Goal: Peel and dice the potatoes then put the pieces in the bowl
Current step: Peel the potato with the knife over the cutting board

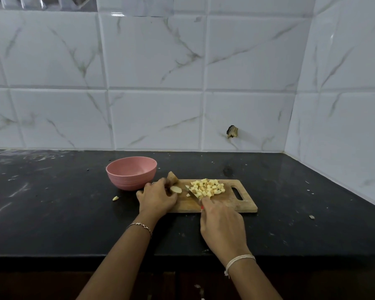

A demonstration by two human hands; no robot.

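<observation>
Right grip [220,224] clenches knife [192,194] — blade angled up-left; left grip [158,197] pinches potato piece [175,189].

Wooden cutting board [232,202] on black worktop [52,213]. Diced potato pile [208,188] on board centre. Right hand [222,226] closed around knife [193,194], blade beside pile. Left hand [157,197] curled on potato piece [175,189] at board's left end. Pink bowl [130,173] just left of board.
</observation>
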